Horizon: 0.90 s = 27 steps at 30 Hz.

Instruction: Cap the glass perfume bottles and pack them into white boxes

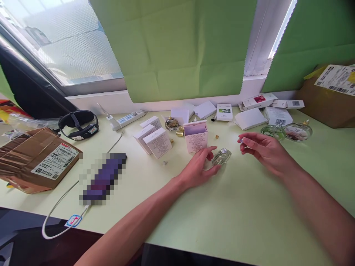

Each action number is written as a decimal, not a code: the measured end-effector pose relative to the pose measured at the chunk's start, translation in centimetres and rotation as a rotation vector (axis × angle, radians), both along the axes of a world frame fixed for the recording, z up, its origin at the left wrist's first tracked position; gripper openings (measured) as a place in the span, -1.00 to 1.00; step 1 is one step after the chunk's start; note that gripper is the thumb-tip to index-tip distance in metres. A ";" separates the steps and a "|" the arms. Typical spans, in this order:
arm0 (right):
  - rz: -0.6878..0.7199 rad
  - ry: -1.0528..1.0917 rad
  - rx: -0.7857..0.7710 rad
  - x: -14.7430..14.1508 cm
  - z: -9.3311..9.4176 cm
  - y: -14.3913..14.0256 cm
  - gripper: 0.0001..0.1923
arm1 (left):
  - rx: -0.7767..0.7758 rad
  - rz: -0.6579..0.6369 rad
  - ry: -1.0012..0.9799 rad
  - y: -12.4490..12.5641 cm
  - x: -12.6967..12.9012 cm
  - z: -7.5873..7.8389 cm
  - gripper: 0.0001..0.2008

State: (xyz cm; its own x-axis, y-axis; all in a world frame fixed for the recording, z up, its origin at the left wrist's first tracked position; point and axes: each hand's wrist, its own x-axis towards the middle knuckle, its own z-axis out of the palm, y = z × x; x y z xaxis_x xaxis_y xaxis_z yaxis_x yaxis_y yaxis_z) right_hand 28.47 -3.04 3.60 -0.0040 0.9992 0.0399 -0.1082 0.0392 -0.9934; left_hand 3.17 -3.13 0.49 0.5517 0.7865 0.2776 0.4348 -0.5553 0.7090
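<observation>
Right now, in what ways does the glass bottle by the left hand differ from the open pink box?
The glass bottle is see-through; the open pink box is opaque, with printed text. The bottle looks smaller than the box. The bottle is between the left hand's thumb and fingers, while the box stands upright. Both are near that hand.

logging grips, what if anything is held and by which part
The right hand pinches a small piece; which part cannot be told. The left hand curves partway round the bottle; whether it grips is unclear.
</observation>
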 end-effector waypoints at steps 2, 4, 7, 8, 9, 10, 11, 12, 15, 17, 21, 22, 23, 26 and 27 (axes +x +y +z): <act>-0.018 -0.007 -0.008 0.1 -0.2 0.1 -0.78 | -0.027 -0.020 0.015 -0.1 0.0 0.1 -0.41; -0.038 -0.031 -0.015 0.2 -0.3 0.2 -0.77 | -0.049 -0.056 0.023 -0.2 0.0 0.3 -0.39; -0.050 -0.097 -0.022 0.2 -0.6 0.3 -0.73 | -0.067 -0.094 0.013 -0.3 0.0 0.4 -0.39; -0.045 -0.125 -0.025 0.2 -0.6 0.3 -0.71 | -0.074 -0.100 0.010 -0.3 0.0 0.5 -0.39; -0.041 -0.156 -0.025 0.2 -0.6 0.2 -0.69 | -0.079 -0.103 0.010 -0.3 0.0 0.5 -0.39; -0.038 -0.194 -0.023 0.2 -0.6 0.2 -0.67 | -0.079 -0.102 0.014 -0.3 0.0 0.5 -0.40; -0.041 -0.243 -0.018 0.3 -0.6 0.2 -0.65 | -0.075 -0.101 0.020 -0.3 0.0 0.4 -0.40; -0.052 -0.309 -0.008 0.4 -0.7 0.3 -0.64 | -0.067 -0.097 0.025 -0.2 0.0 0.4 -0.40; -0.126 -0.595 0.015 0.7 -1.2 0.5 -0.63 | -0.051 -0.084 0.044 -0.1 0.0 0.3 -0.40; -0.172 -0.721 0.012 0.7 -1.9 0.8 -0.63 | -0.056 -0.079 0.057 -0.1 -0.1 0.2 -0.39; -0.170 -0.664 0.043 0.3 -2.6 1.1 -0.48 | -0.069 -0.073 0.075 -0.1 -0.1 0.3 -0.35; -0.208 -0.661 0.091 0.4 -2.5 1.2 -0.48 | -0.077 -0.073 0.078 -0.1 -0.1 0.3 -0.35; -0.278 -0.670 0.154 0.7 -2.4 1.2 -0.52 | -0.085 -0.074 0.080 -0.1 -0.1 0.3 -0.35; -0.631 -0.657 0.343 3.0 -1.6 1.7 -0.71 | -0.109 -0.081 0.087 -0.1 -0.1 0.4 -0.35; -0.751 -0.634 0.365 4.2 -1.5 1.9 -0.68 | -0.115 -0.083 0.089 -0.1 -0.1 0.5 -0.36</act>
